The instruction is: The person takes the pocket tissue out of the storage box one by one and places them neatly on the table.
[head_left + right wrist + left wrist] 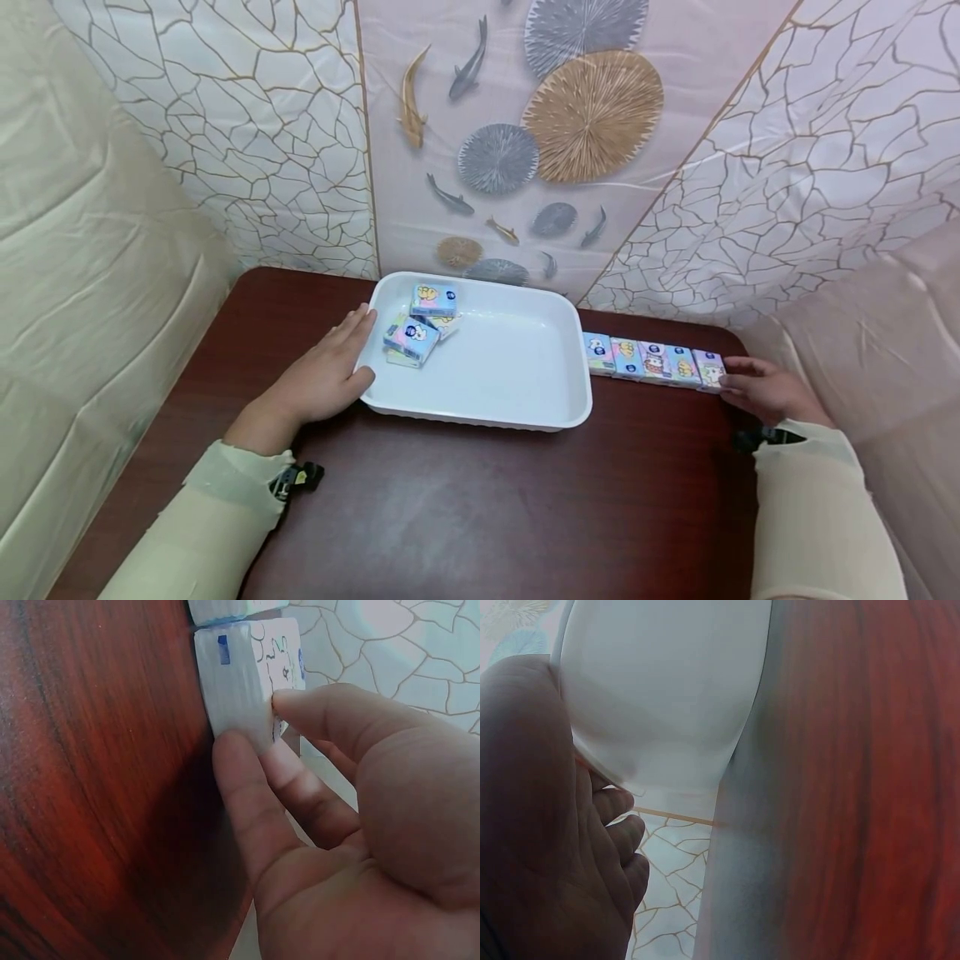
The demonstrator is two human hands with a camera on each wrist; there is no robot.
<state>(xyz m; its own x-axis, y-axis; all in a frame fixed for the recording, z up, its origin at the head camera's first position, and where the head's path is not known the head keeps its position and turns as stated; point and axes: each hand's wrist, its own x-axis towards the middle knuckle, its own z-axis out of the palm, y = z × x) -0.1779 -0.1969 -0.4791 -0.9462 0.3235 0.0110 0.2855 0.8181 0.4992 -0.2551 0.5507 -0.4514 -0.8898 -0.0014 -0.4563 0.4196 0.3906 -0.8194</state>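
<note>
A white rectangular tray (487, 379) stands on the table, with several small cartoon-printed tissue packs (412, 335) piled in its left part. My left hand (318, 375) lies against the tray's left rim, fingers fairly straight; in the left wrist view the same hand (547, 817) is beside the tray wall (660, 697). To the right of the tray, several more tissue packs (652, 360) form a line, end to end. My right hand (772, 390) pinches the outermost tissue pack (708, 369), thumb on its printed face and fingertips (236, 750) at its end.
The dark red-brown table (465, 508) runs beneath everything. Behind it hangs a patterned cloth (480, 208) with fish and round leaf shapes, close to the tray's back edge. Pale fabric walls (97, 250) flank both sides.
</note>
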